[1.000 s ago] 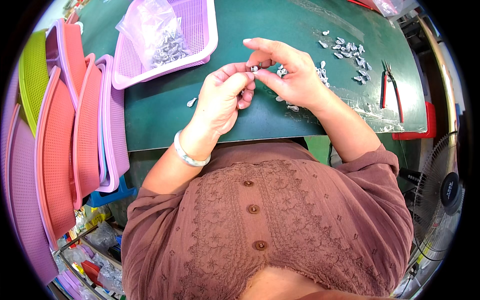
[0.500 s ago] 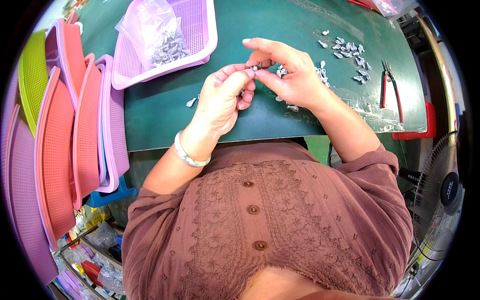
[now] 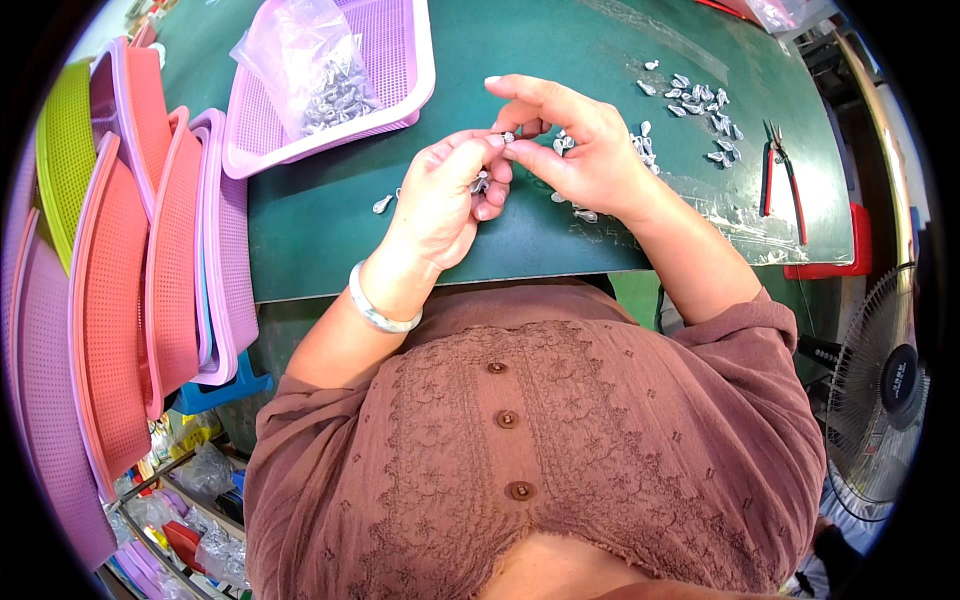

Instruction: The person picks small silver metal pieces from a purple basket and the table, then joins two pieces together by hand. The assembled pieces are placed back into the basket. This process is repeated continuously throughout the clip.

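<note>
Over the green table [image 3: 330, 230], my left hand [image 3: 445, 195] and my right hand [image 3: 570, 140] meet fingertip to fingertip. Both pinch one small silver metal piece [image 3: 507, 137] between them. More small silver pieces [image 3: 481, 183] sit cupped in my left palm. Several loose silver pieces [image 3: 695, 105] lie scattered on the table beyond my right hand. One single piece [image 3: 382, 204] lies left of my left hand.
A purple mesh basket [image 3: 400, 85] at the back left holds a clear bag of silver pieces [image 3: 320, 75]. Stacked pink, purple and green baskets [image 3: 120, 290] stand at the left. Red-handled pliers [image 3: 782, 180] lie at the right. A fan [image 3: 885, 390] stands at the lower right.
</note>
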### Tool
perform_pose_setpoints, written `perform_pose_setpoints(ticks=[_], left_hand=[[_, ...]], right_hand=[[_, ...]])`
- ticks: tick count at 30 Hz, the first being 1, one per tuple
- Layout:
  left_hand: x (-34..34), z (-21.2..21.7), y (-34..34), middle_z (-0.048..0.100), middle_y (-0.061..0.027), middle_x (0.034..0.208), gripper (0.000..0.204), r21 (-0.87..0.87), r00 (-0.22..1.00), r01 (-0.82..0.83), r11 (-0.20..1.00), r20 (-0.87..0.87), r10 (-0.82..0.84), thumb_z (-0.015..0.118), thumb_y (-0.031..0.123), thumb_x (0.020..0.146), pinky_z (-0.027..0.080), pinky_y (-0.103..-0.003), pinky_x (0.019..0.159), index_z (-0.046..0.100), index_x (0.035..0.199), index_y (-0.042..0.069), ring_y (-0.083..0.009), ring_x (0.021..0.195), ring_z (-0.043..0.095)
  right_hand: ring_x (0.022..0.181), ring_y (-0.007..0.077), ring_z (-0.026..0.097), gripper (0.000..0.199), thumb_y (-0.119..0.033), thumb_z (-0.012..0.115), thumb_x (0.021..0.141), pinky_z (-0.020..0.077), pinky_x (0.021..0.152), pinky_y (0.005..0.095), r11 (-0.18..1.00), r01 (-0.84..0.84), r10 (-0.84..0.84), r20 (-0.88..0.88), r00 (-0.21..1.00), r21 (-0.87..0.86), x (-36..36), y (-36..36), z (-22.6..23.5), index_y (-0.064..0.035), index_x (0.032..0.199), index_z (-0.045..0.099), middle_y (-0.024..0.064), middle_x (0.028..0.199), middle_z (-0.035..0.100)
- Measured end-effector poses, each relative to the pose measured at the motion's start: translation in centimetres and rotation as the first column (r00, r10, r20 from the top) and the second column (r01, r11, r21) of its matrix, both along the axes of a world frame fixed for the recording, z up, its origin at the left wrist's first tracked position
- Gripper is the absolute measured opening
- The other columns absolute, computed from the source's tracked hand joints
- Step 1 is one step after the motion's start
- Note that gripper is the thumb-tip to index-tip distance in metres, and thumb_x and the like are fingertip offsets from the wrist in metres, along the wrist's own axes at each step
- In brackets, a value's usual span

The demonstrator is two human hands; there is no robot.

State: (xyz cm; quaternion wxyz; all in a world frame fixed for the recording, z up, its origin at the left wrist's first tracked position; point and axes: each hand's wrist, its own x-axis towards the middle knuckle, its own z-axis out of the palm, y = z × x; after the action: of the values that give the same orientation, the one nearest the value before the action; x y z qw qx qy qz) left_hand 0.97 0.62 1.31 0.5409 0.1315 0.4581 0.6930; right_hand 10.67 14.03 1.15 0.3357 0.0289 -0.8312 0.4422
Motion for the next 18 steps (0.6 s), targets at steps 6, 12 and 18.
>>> perform_pose_setpoints(ticks=[6, 12, 18], left_hand=[[-0.06, -0.13, -0.08, 0.053, -0.0024, 0.068, 0.017, -0.003, 1.0, 0.016, 1.0, -0.003, -0.016, 0.048, 0.017, 0.088, 0.033, -0.02, 0.044, 0.055, 0.082, 0.003, -0.0088, 0.053, 0.045], [-0.02, -0.08, -0.09, 0.053, -0.0021, 0.068, 0.017, -0.006, 1.0, 0.013, 1.0, 0.0, -0.013, 0.048, 0.017, 0.088, 0.033, -0.02, 0.044, 0.055, 0.081, 0.003, -0.0086, 0.053, 0.045], [-0.16, -0.21, -0.14, 0.053, -0.0019, 0.068, 0.014, -0.004, 0.999, 0.028, 1.0, 0.022, -0.028, 0.049, 0.016, 0.088, 0.033, -0.018, 0.044, 0.054, 0.082, 0.004, -0.0082, 0.052, 0.044]], right_hand=[[0.065, 0.0094, 0.055, 0.045, 0.001, 0.063, 0.073, 0.0464, 0.062, 0.0219, 0.995, -0.05, 0.051, 0.011, 0.999, -0.092, 0.01, 0.17, 0.03, -0.0065, 0.116, 0.052, 0.0025, 0.081, 0.063], [0.066, 0.0083, 0.053, 0.045, 0.001, 0.063, 0.073, 0.0441, 0.061, 0.0213, 0.99, -0.07, 0.073, 0.013, 0.997, -0.121, 0.03, 0.2, 0.0, -0.0058, 0.116, 0.052, 0.0017, 0.082, 0.063], [0.073, 0.0082, 0.052, 0.048, 0.002, 0.061, 0.075, 0.0435, 0.066, 0.0226, 0.981, -0.11, 0.124, 0.081, 0.989, -0.158, 0.23, 0.31, 0.12, -0.0045, 0.121, 0.048, 0.0024, 0.088, 0.062]])
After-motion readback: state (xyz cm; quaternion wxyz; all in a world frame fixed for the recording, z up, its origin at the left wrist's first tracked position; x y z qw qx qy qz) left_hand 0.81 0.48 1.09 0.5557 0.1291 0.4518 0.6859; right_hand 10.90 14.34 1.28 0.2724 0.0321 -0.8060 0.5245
